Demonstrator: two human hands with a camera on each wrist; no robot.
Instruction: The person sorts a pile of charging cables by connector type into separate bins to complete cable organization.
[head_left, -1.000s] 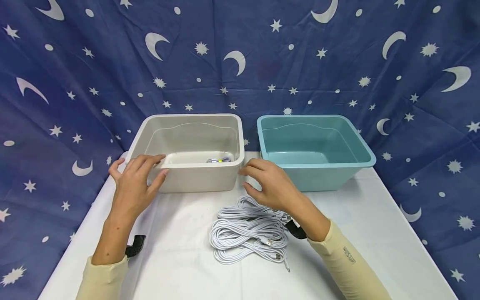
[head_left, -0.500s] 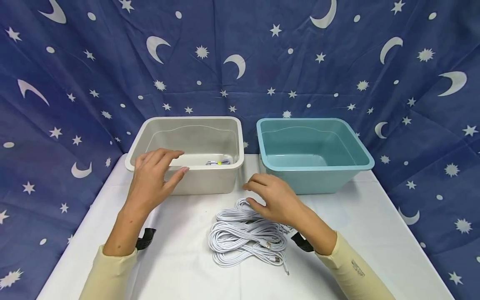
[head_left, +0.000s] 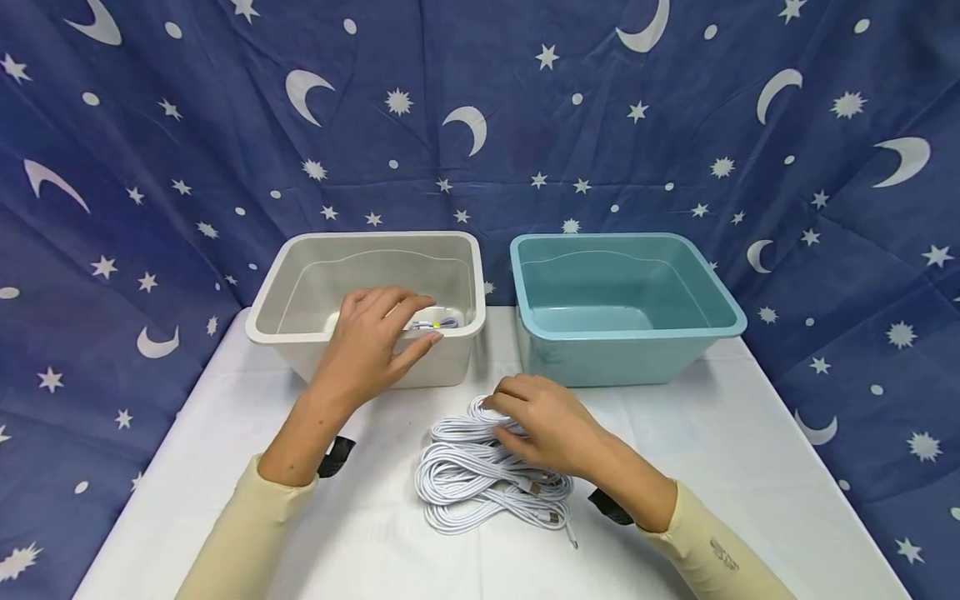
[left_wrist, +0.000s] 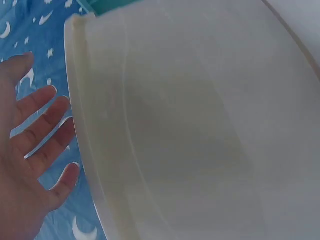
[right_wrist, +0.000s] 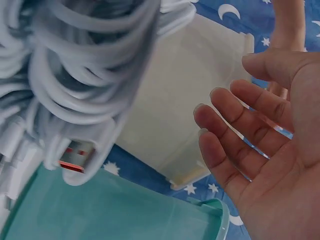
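My left hand [head_left: 367, 346] hovers over the front rim of the beige bin [head_left: 438, 365], fingers spread and relaxed. In the left wrist view, its fingertips lie beside the bin's rim with nothing between them. Inside that bin sits a small bundled cable [head_left: 438, 323] with a yellow tie. My right hand [head_left: 551, 425] is over the back part of a pile of coiled white USB cables [head_left: 468, 483], fingers loosely bent. The right wrist view shows that palm bare, apart from the coils, where a USB plug [right_wrist: 77, 155] is visible.
A teal bin [head_left: 630, 358] stands at the right, with a narrow gap between it and the beige one. Both are on a white-covered table [head_left: 390, 533]. A dark blue curtain [head_left: 525, 125] with moons and stars hangs behind them and along the sides.
My left hand has moved right along the beige bin's front, from its left corner toward the bundled cable. The right hand has come down and back from between the bins to over the cable pile.
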